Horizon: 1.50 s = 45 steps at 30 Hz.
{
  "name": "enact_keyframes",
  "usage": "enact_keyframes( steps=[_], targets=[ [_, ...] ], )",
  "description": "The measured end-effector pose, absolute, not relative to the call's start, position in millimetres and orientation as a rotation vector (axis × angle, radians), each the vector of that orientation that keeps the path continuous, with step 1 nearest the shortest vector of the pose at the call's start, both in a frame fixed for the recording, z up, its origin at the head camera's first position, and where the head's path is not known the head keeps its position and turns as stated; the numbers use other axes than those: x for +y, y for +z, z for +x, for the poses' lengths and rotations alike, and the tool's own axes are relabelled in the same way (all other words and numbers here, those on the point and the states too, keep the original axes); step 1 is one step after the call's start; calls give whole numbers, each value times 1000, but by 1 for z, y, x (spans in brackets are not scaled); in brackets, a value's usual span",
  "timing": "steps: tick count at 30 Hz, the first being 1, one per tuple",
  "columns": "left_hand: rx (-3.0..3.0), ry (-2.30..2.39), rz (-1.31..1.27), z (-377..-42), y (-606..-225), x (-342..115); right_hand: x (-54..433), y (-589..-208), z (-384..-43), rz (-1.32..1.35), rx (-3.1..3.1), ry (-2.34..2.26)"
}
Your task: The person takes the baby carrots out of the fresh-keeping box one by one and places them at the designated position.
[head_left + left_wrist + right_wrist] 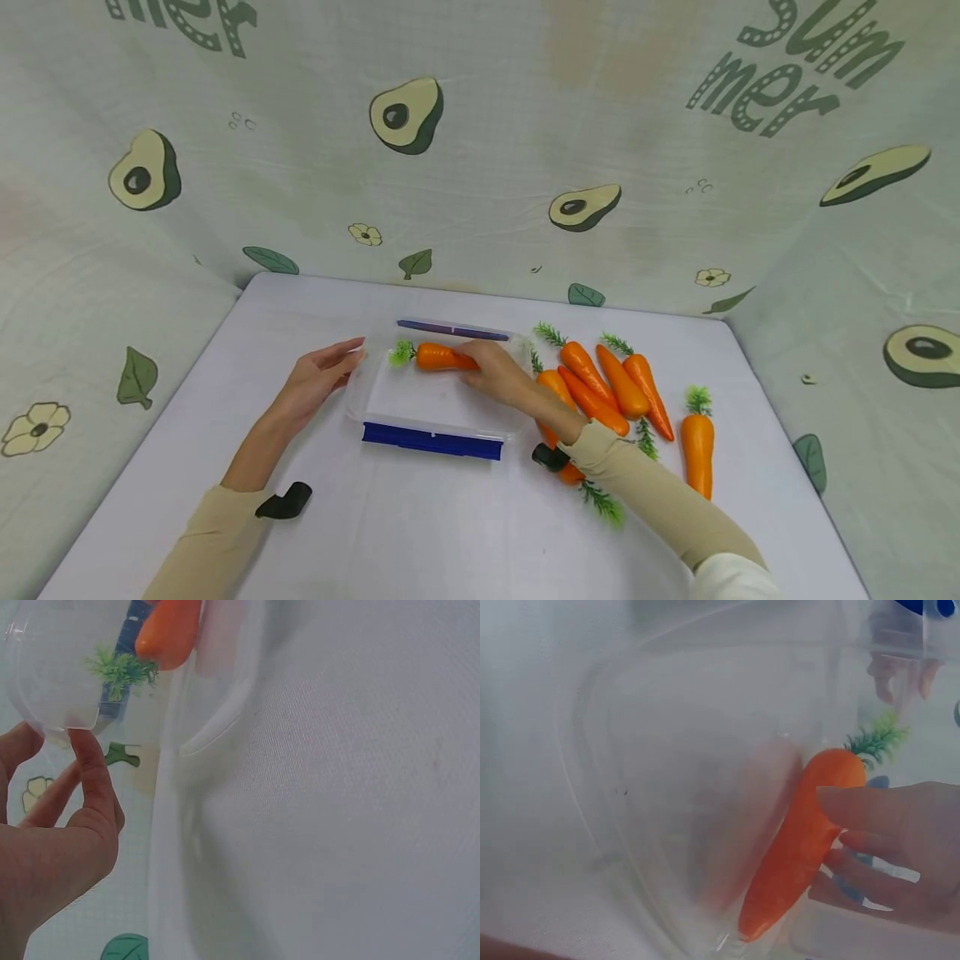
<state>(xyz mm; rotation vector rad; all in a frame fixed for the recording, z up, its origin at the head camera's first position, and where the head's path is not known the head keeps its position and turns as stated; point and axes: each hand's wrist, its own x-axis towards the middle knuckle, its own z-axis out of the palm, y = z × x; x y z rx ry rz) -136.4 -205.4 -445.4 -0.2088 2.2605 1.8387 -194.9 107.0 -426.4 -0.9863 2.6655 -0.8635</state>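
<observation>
A clear plastic container [367, 400] with blue latch flaps [431, 442] along its near and far sides sits on the table. My left hand [322, 379] is at its left end, thumb and a fingertip pinching the rim, as the left wrist view shows [67, 832]. In my right hand [495, 371] is an orange toy carrot [437, 357], held by its body between thumb and fingers. The carrot lies slantwise over the container's floor in the right wrist view [799, 840], its green leafy top [402, 353] pointing left toward the left hand.
Several more toy carrots [585, 371] lie in a loose group right of the container, some partly under the right forearm. One carrot [698, 454] lies apart farther right. A patterned cloth [487, 167] rises behind the white table [337, 533].
</observation>
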Motion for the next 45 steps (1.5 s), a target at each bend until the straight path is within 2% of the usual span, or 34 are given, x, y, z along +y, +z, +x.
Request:
enact_keyframes(
  steps=[14,24,45],
  targets=[
    [2259,1832,-218,-137,-445,-206,98,-436,-192,-1091,2874,-679],
    [2270,1826,-213,-135,-445,-205,102,-433,-190,-1039,2827,-686],
    [2259,1833,-210,-135,-442,-206,126,-380,-181,-1022,2799,-813]
  ],
)
